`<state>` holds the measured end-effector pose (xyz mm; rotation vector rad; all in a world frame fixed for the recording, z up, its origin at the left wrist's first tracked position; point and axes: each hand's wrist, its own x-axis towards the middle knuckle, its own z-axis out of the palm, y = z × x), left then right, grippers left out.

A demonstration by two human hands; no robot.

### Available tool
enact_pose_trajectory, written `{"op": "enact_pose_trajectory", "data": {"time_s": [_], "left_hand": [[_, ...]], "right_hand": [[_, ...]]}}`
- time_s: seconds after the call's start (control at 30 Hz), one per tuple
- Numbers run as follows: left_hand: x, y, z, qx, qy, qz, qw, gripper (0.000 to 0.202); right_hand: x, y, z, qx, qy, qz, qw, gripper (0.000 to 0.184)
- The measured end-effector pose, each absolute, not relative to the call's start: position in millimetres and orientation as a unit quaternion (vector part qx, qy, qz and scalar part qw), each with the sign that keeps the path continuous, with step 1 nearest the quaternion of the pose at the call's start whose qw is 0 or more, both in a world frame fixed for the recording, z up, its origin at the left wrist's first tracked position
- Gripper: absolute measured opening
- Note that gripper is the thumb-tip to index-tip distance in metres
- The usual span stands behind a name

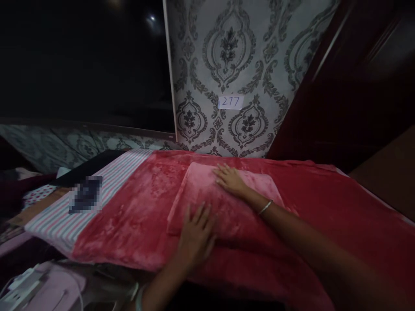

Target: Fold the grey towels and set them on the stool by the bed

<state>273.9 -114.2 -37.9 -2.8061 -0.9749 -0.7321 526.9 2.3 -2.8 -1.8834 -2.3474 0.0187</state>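
A folded pinkish-red plush cloth (207, 185) lies flat on a larger red plush blanket (129, 220) that covers the surface. On the near left part of the folded cloth rests my left hand (197, 233), slightly blurred, with its fingers spread. My right hand (231, 179) lies flat near the cloth's far edge, fingers stretched out. Neither hand grips anything. Thin bangles circle both wrists.
A striped cloth (123, 172) with a pixelated dark item (86, 194) on it lies at the left. Behind are a large dark screen (87, 65) and patterned wallpaper (227, 129) bearing a paper marked 277 (231, 102). A white power strip (24, 287) sits at the lower left.
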Motion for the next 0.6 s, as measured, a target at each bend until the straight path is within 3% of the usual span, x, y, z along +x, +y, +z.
{"op": "enact_pose_trajectory", "data": {"time_s": [0.17,0.6], "left_hand": [[243,-97,-49,-0.863,-0.438,-0.242,0.076,0.057],[239,-92,-75,-0.857,-0.452,-0.242,0.059,0.061]], "right_hand": [[468,6,-3,-0.473,-0.878,0.040,0.059,0.065],[479,109,-29,-0.590,-0.797,0.114,0.060,0.066]]}}
